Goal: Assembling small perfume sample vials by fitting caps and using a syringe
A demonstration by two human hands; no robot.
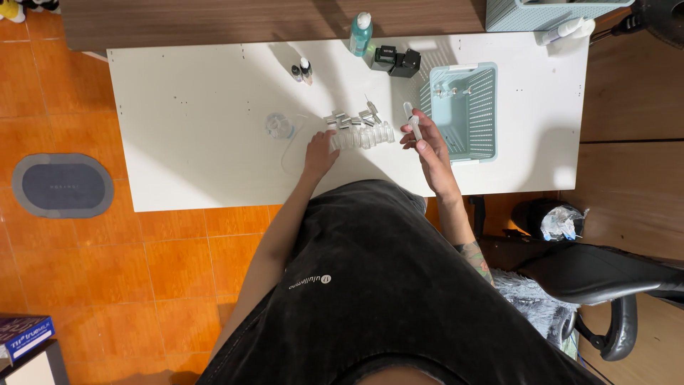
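Two hands: right hand (427,146) gripping vial (413,122); left hand (318,153) on vial row (361,135)

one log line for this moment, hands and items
left hand: on clear vials | right hand: holds small clear tube | basket: right of vials

White table (199,142); pale-blue slatted basket (483,114)

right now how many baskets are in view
2. One light blue basket sits on the white table beside the right hand; another basket is at the top edge, partly cut off.
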